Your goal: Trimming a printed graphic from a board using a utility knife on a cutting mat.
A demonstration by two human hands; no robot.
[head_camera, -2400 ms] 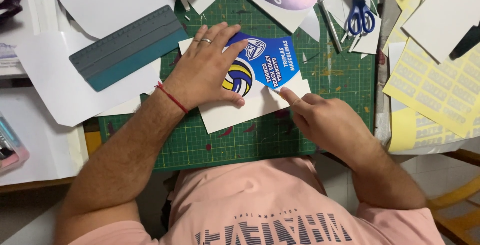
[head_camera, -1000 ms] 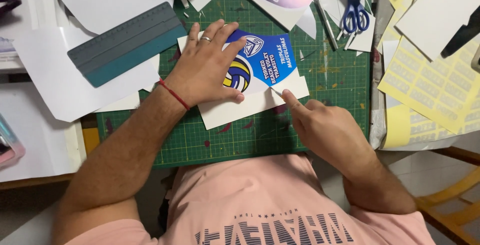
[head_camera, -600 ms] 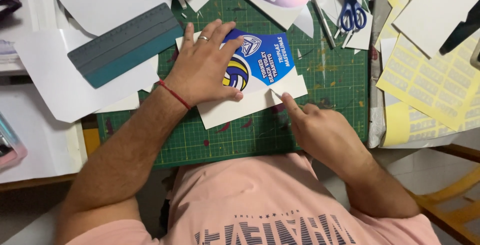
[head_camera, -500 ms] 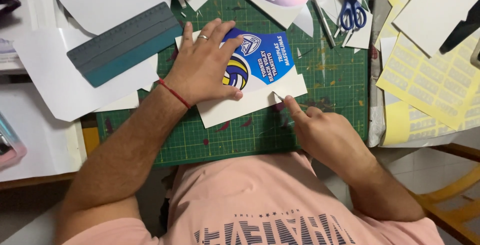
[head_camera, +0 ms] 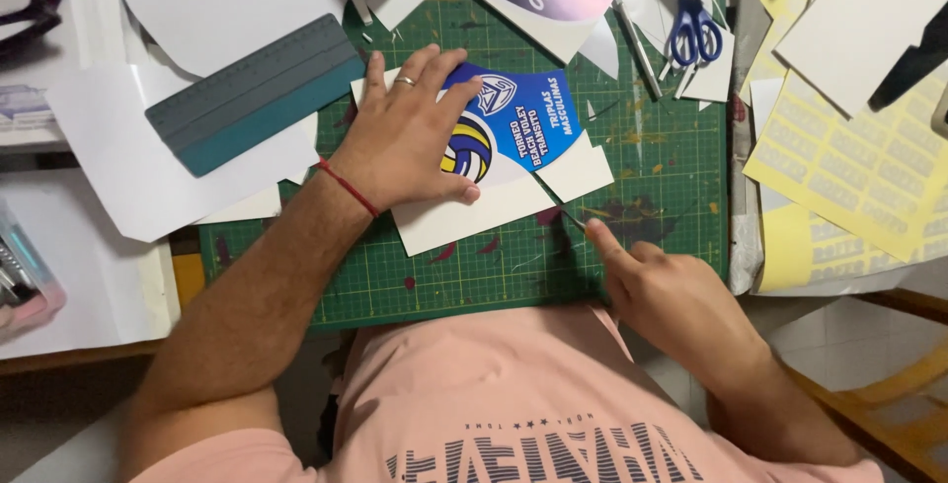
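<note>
A white sheet with a blue print and a volleyball picture (head_camera: 518, 118) lies on the green cutting mat (head_camera: 652, 187). My left hand (head_camera: 405, 137) presses flat on it, fingers spread, a ring on one finger and a red cord on the wrist. My right hand (head_camera: 671, 295) is near the mat's front edge, closed around a thin craft knife (head_camera: 571, 216) with the index finger laid along it. The blade tip sits just below the sheet's lower right corner. A white corner piece (head_camera: 583, 172) lies beside the print, split off along a cut line.
A teal squeegee (head_camera: 257, 93) rests on white paper at the left. Blue scissors (head_camera: 696, 34) lie at the mat's far right corner. Yellow label sheets (head_camera: 869, 167) cover the right side. Dark glasses (head_camera: 30, 9) sit at the far left, and a pink-edged case (head_camera: 25, 285) lies lower.
My right hand has drawn the knife down and toward me, off the white sheet's lower edge. The corner piece now shows a cut line. My left hand stays pressed on the sheet.
</note>
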